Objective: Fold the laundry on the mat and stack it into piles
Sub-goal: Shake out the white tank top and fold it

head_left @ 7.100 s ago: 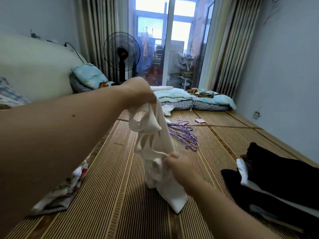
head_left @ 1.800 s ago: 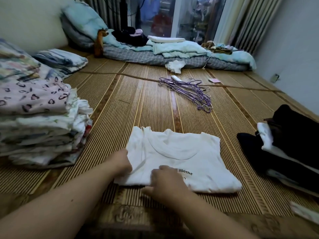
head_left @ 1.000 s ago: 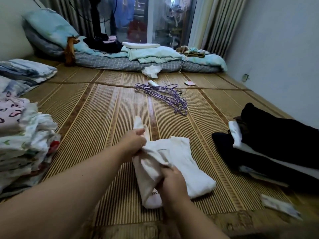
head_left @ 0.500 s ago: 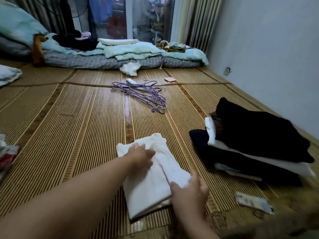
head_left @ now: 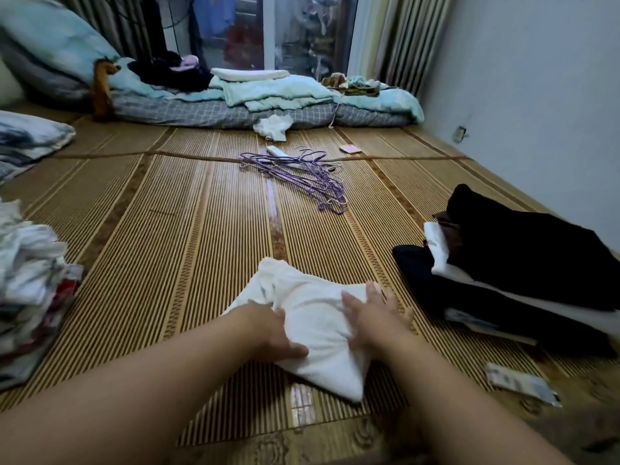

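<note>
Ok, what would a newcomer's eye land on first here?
The left hand and right hand rest on a folded white cloth garment, front and centre on the striped woven mat. A pile of folded black and white clothes sits right of it; purple wire hangers lie behind.

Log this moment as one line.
shirt: folded, on mat | left hand: on shirt | right hand: on shirt | stacked: not yet
</note>
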Motion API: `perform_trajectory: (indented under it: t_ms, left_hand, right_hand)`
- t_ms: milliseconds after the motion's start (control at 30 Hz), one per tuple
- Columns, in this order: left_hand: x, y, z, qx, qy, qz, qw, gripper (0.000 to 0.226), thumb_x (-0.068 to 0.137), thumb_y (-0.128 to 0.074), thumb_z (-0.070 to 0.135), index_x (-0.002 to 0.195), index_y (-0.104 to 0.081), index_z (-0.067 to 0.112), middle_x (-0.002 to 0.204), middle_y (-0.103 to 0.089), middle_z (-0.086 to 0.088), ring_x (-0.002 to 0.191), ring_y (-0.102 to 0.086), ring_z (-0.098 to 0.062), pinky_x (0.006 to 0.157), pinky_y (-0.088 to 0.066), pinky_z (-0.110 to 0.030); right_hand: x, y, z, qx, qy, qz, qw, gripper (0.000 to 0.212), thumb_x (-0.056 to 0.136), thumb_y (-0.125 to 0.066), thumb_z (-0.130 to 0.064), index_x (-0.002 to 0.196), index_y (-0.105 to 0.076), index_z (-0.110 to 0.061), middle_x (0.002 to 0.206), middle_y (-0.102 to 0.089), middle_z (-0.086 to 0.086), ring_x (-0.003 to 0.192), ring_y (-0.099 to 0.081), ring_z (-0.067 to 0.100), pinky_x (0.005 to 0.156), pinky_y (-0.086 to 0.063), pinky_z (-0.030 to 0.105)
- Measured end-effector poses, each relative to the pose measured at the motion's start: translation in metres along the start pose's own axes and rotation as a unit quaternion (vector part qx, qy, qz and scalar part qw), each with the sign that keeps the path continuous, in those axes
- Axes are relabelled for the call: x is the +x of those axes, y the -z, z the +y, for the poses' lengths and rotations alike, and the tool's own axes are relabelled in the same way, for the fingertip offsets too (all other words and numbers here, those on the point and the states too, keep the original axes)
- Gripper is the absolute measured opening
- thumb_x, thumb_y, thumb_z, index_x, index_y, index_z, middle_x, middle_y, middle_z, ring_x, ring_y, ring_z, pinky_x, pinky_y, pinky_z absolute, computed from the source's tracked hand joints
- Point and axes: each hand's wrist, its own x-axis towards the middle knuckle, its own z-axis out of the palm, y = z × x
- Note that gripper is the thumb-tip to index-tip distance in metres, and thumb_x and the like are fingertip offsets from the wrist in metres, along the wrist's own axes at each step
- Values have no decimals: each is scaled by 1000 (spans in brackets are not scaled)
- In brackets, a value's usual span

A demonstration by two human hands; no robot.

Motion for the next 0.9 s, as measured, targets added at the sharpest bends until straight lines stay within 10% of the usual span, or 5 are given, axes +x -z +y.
perform_trajectory:
  t_ms: [167,267,400,667,900]
  left_hand:
    - [-24,-7,-16,-119,14,47,992,68,83,-47,70,126,-54,17,110,-67,-5,93,-65,-21,75,-48,-30]
    - [-14,-20,-36,-207,147,194,947,83,72,-60,70,134,-37,19,126,-50,-6,109,-53,-24,85,-49,-36]
    - [4,-32,-48,-270,228,128,927,111,64,-62,77,142,-28,6,140,-39,-16,125,-43,-31,99,-42,-39]
    - [19,-19,-47,-557,85,96,820,19,79,-73,16,97,-67,13,93,-69,-8,83,-67,-22,63,-53,-28]
    - [-8,21,-18,-619,-66,68,779,31,91,-62,12,119,-57,25,108,-70,-5,93,-71,-22,75,-58,-38]
  right_hand:
    - [10,-16,-6,265,-82,90,956,74,83,-60,-18,148,-27,-28,143,-40,13,124,-47,32,97,-44,39]
    - [13,-18,-10,385,-143,98,906,55,77,-74,-32,122,-53,-8,118,-61,14,101,-61,30,81,-49,31]
    - [18,-17,-9,409,-137,62,900,39,78,-76,-40,95,-61,-8,96,-65,7,89,-60,27,74,-44,28]
    - [27,-19,4,477,-37,53,877,21,86,-65,-34,103,-63,-22,99,-68,-1,90,-64,21,84,-55,41]
    - [8,14,23,467,41,118,875,16,91,-57,-38,105,-60,-33,96,-63,-11,90,-59,13,72,-47,32]
